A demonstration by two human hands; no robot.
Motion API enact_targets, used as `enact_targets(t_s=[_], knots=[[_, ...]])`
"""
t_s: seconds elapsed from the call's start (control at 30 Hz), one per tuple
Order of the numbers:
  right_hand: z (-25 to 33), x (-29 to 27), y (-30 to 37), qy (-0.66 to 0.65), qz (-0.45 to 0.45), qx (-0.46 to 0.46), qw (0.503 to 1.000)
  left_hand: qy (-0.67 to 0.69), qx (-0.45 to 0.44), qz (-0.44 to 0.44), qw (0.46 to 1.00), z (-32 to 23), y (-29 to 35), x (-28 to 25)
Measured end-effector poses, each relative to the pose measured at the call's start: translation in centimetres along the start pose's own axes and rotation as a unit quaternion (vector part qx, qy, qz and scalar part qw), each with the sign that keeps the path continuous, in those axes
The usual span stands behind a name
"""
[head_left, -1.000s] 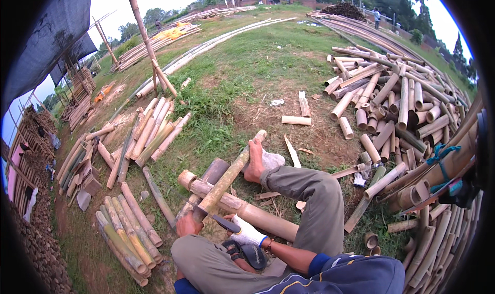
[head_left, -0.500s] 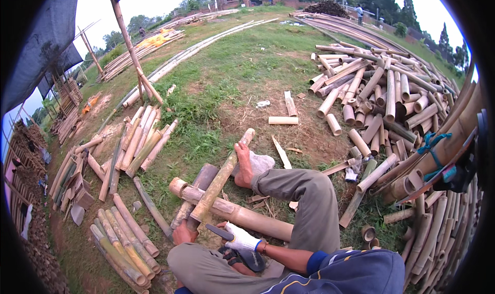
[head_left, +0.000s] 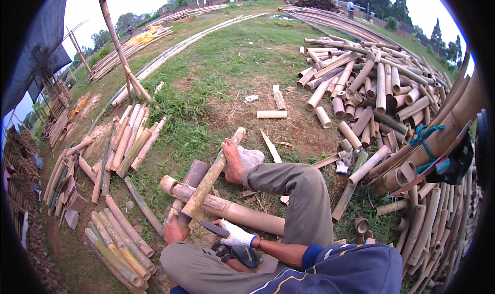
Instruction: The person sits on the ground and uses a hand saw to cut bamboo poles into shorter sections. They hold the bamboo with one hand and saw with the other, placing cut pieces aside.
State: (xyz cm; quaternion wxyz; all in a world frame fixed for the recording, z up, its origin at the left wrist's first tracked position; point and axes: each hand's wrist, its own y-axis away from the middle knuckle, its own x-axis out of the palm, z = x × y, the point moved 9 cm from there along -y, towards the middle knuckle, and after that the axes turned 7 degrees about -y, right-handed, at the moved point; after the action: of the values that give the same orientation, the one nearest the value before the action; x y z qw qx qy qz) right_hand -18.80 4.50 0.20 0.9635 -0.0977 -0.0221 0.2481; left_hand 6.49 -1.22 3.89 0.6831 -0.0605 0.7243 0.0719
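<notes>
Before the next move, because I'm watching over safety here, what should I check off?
1. Right hand gloved: ok, white glove.
2. Left hand gloved: not ok, bare.
3. Dark blade clear of left hand: ok, a gap shows.
4. Slanted bamboo pole braced by forward foot: ok, toes near its far end.
5. Forward foot covered: not ok, bare.
6. Left hand's grip firm: cannot tell, partly hidden.
</notes>
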Motion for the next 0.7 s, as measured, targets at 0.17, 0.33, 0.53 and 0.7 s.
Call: enact_targets(t_s=[0.17,0.33,0.53,0.7], knots=[[-0.2,1.4,-1.0,0.025,0.014,0.049,0.998,-0.016,-0.007,-0.006,1.000,1.9,0.7,-0.4],[0.5,-1.8,0.7,0.063,-0.035,0.034,0.997,0.021,0.033,-0.045,0.998,-2.3,0.0,0.0],[-0.9,2.5,-0.5,-0.012,0.015,0.048,0.999,0.017,0.001,-0.049,0.999,2.7,1.1,-0.5],[-0.2,-1.5,0.0,0.009,0.006,0.056,0.998,0.017,0.027,-0.019,0.999,-1.6,-0.8,0.1]])
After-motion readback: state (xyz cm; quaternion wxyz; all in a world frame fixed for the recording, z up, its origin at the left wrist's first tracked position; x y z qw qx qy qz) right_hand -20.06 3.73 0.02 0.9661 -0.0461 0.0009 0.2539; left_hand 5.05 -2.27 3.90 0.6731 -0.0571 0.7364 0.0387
